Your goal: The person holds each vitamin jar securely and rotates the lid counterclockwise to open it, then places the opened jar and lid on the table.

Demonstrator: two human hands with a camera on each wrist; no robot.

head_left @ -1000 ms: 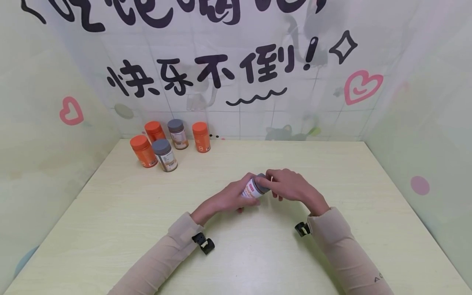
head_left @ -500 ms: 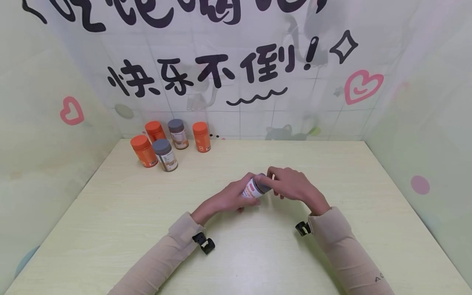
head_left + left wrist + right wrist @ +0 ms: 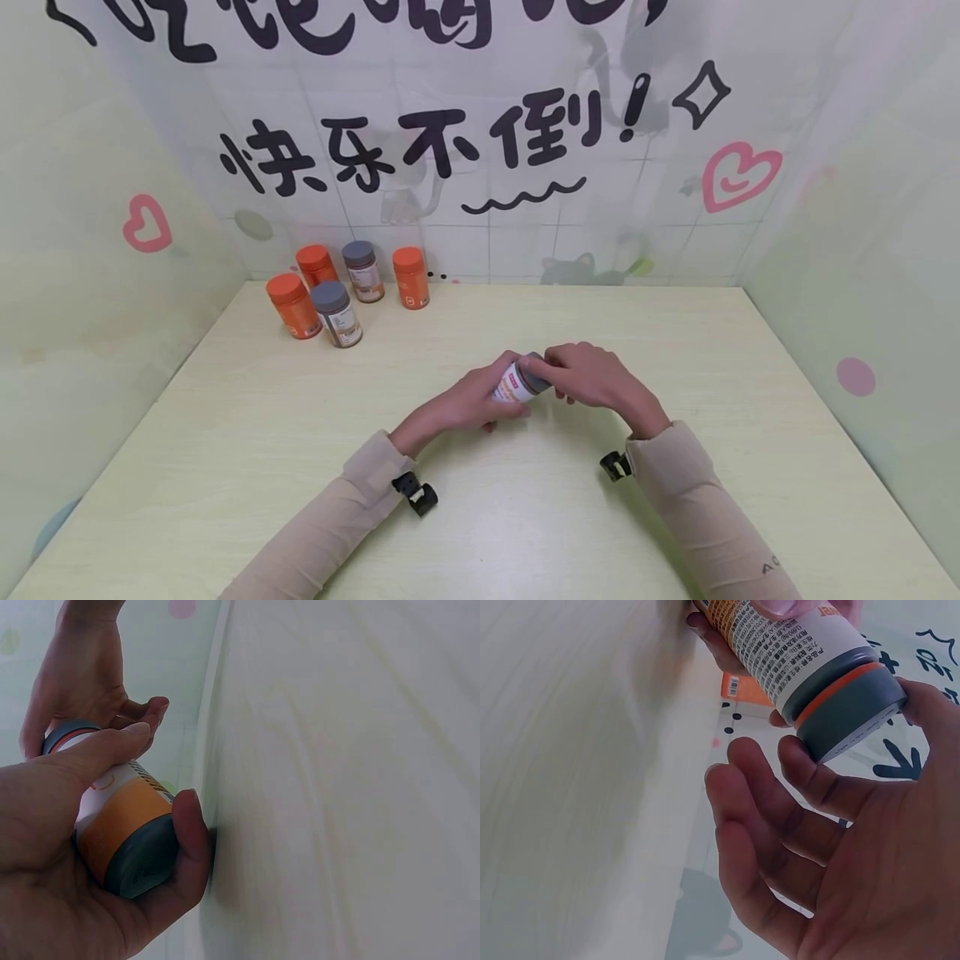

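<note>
My left hand [image 3: 471, 400] grips a pill bottle [image 3: 512, 384] with a white and orange label, tilted above the middle of the table. In the left wrist view the thumb lies across the label [image 3: 124, 817] and the fingers wrap round the base. My right hand [image 3: 596, 375] pinches the grey cap [image 3: 851, 709] between thumb and index finger; the other fingers are curled away from it. A narrow orange band [image 3: 838, 694] shows between cap and bottle body in the right wrist view.
Several bottles stand at the back left of the pale table [image 3: 480, 533]: orange ones with orange caps, such as this bottle [image 3: 411, 279], and grey-capped ones, such as this bottle [image 3: 337, 315]. A printed wall sheet [image 3: 450, 242] borders the table's back.
My right hand's fingers shift slightly about the cap, lifting and then curling closer. The left hand keeps the bottle in nearly the same place, and the standing bottles have not moved.
</note>
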